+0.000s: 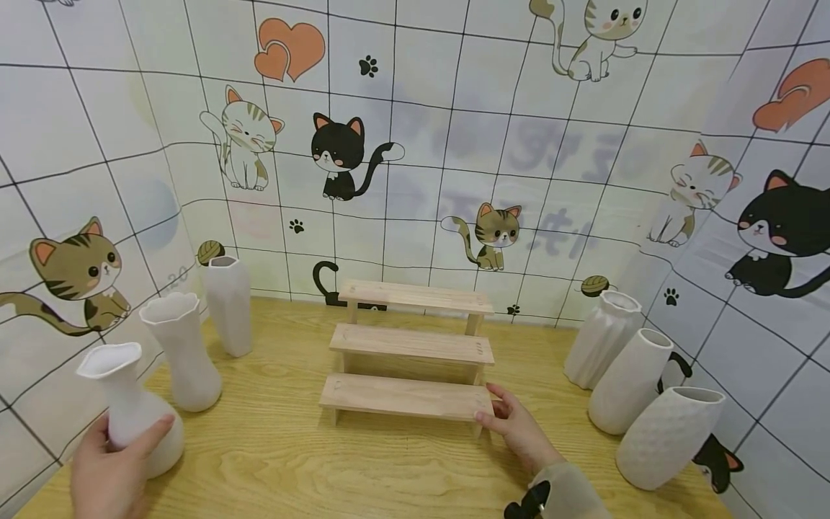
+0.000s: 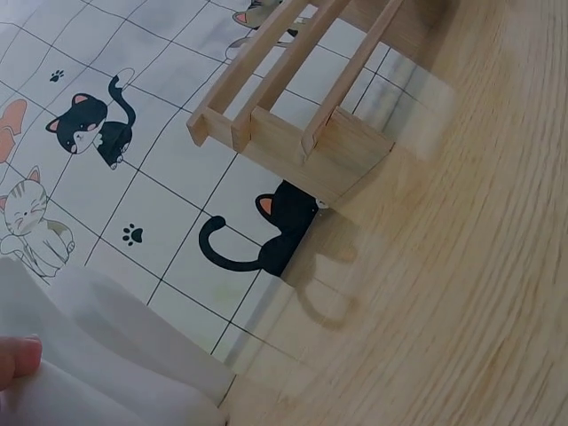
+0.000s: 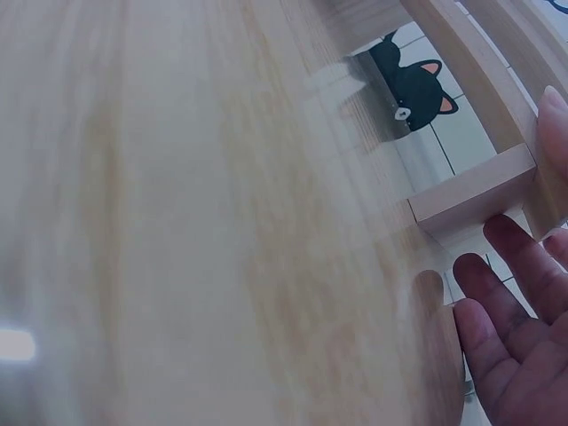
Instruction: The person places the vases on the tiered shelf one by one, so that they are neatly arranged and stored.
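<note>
At the lower left, my left hand grips a white vase with a narrow neck and flared rim, thumb across its round body. In the left wrist view, a fingertip shows against the white surface. My right hand holds the right end of the lowest step of a three-tier wooden stand, thumb at the front corner and forefinger behind. In the right wrist view, the other fingers are loosely bent beside the stand's end support.
Two more white vases, one wavy-rimmed and one faceted, stand at the left. Three others, ribbed, smooth and dimpled, stand at the right. Cat-patterned sheeting walls in the wooden table.
</note>
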Action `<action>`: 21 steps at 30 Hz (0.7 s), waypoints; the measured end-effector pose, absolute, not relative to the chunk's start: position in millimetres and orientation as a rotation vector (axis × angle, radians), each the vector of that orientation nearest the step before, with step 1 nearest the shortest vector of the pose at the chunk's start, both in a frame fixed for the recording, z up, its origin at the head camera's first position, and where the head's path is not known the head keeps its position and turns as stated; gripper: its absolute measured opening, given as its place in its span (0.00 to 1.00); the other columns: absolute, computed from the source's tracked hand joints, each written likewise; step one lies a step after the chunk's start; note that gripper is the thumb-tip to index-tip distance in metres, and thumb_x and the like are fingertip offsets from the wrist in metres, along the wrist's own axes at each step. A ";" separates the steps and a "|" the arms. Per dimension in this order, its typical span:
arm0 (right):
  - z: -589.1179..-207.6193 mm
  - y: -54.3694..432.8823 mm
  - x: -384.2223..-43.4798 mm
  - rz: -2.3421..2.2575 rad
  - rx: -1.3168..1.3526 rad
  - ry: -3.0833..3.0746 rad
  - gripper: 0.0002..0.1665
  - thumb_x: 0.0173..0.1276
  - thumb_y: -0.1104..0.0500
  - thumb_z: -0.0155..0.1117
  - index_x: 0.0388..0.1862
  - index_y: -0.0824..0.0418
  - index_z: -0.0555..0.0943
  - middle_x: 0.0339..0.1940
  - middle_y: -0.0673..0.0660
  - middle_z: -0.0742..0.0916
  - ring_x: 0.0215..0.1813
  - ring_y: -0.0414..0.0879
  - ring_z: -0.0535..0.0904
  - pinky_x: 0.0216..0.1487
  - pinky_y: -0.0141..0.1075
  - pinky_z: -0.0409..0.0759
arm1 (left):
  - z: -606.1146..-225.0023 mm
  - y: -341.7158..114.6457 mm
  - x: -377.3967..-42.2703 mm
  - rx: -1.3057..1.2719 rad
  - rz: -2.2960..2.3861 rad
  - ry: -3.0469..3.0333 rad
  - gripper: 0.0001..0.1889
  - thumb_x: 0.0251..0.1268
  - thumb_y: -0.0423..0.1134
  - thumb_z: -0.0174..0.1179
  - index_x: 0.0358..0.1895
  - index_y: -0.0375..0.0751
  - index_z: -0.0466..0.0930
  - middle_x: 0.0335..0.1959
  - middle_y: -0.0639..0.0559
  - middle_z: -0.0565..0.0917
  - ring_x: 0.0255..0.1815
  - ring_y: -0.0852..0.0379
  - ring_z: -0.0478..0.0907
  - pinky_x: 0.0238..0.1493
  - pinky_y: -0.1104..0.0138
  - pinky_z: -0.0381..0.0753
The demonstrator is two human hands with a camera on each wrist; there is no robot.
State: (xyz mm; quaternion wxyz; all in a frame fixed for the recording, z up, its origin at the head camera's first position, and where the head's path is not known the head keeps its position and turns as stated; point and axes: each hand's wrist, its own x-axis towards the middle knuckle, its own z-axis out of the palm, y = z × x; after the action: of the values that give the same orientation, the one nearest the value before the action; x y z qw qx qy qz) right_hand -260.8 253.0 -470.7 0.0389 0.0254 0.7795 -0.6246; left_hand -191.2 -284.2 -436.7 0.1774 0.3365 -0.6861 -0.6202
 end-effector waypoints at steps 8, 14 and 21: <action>-470.9 253.4 -261.2 -1.908 0.075 2.391 0.47 0.62 0.57 0.71 0.74 0.62 0.57 0.59 0.65 0.77 0.56 0.53 0.75 0.61 0.52 0.68 | -428.2 -269.1 -187.6 0.866 -1.730 -2.038 0.50 0.54 0.56 0.69 0.76 0.44 0.51 0.71 0.43 0.59 0.66 0.46 0.58 0.66 0.50 0.59; -470.6 252.6 -261.1 -1.924 0.078 2.382 0.47 0.62 0.58 0.71 0.74 0.62 0.58 0.59 0.66 0.77 0.56 0.53 0.75 0.61 0.51 0.68 | -419.3 -254.8 -184.7 0.753 -1.773 -2.115 0.53 0.56 0.55 0.68 0.77 0.41 0.45 0.72 0.39 0.57 0.66 0.43 0.57 0.64 0.47 0.60; -471.5 253.5 -261.4 -1.931 0.080 2.379 0.46 0.62 0.58 0.71 0.74 0.61 0.59 0.60 0.66 0.77 0.57 0.54 0.74 0.61 0.52 0.67 | -408.0 -231.6 -185.0 0.561 -1.881 -2.149 0.51 0.55 0.50 0.71 0.76 0.39 0.48 0.69 0.40 0.59 0.63 0.45 0.60 0.58 0.50 0.68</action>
State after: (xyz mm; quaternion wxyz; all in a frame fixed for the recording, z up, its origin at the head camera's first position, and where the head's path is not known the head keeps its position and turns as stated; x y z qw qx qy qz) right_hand -261.4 253.5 -471.5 0.0382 0.0260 0.7757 -0.6295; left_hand -185.0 -231.6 -408.0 0.1155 0.1915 -0.7333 -0.6420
